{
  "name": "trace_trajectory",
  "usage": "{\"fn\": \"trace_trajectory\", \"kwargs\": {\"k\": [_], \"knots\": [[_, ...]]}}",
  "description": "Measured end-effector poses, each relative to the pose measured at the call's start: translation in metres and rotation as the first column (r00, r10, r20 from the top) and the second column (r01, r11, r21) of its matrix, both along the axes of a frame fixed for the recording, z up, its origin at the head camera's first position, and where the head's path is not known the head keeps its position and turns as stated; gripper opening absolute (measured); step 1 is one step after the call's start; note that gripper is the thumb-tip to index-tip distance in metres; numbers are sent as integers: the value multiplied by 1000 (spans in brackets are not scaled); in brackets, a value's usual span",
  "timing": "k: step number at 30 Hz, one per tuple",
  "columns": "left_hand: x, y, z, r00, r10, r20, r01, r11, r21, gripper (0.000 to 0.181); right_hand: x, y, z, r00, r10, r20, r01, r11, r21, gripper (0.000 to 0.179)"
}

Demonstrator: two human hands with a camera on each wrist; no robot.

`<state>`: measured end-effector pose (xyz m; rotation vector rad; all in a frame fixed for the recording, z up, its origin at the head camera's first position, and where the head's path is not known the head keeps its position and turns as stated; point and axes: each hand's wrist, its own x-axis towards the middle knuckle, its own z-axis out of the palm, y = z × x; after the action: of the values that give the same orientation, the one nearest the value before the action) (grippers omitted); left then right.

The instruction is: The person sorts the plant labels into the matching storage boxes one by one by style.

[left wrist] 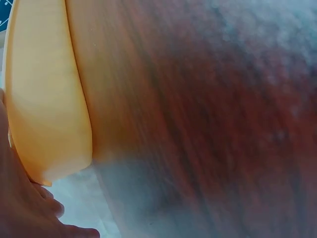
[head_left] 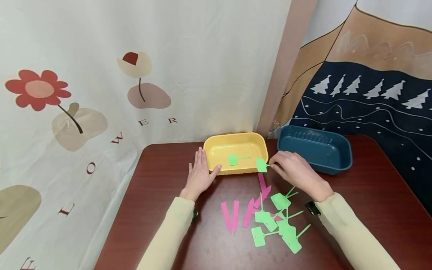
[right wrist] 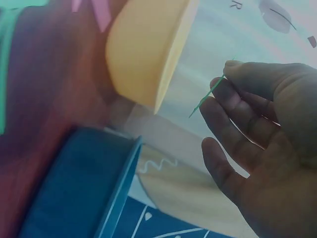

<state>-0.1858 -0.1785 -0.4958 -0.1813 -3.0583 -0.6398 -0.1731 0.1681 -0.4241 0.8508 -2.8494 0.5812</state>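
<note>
A green plant label [head_left: 261, 165] with a square head hangs over the front right rim of the yellow basin [head_left: 236, 171]. My right hand [head_left: 297, 170] pinches its thin stem between thumb and fingertips; in the right wrist view that stem [right wrist: 212, 92] shows as a thin green line. Another green label [head_left: 233, 159] lies inside the basin. My left hand [head_left: 200, 173] rests against the basin's left end, fingers straight and thumb by the front rim. In the left wrist view, part of this hand [left wrist: 25, 198] touches the basin's yellow wall [left wrist: 49, 99].
A dark blue basin [head_left: 332, 164] stands to the right of the yellow one. Several green labels [head_left: 281, 201] lie overlapping on the brown table [head_left: 152, 210], among several pink pointed strips [head_left: 235, 216]. A printed curtain [head_left: 209, 75] hangs behind the table.
</note>
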Motion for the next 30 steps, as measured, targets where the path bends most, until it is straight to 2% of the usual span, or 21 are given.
{"fn": "trace_trajectory", "kwargs": {"k": [10,14,22,30], "knots": [[1,1,1,1000,5,29,-5,1000,8,100,-21,-27,7,999,19,-36,-20,999,-31,10],[1,0,0,1000,8,14,-8,1000,21,99,-30,-41,7,999,34,-38,-35,999,-21,6],[0,1,-2,1000,5,17,-5,1000,7,99,-47,-67,1,994,83,-73,-83,997,4,11],[0,2,-1,1000,8,12,-8,1000,5,100,-56,-80,-5,991,101,-89,-101,995,-1,13]]}}
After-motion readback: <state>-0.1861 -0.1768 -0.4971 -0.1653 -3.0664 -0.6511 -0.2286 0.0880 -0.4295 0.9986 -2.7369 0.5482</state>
